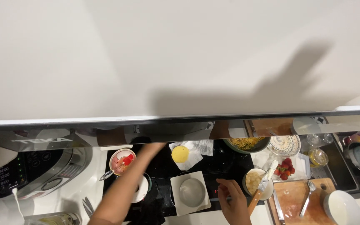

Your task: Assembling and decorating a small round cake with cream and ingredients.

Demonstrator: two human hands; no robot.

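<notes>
Your right hand (pixel 233 199) rests on the front edge of the black cooktop (pixel 213 164), fingers loosely curled and holding nothing, just right of the square white dish (pixel 190 192). Your left hand (pixel 151 146) reaches back under the hood; its grip is hidden.

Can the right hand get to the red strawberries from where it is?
Probably yes. The right hand rests at the front of the black glass hob, and only the round white bowl with a wooden-handled spatula stands between it and the red strawberries.
</notes>
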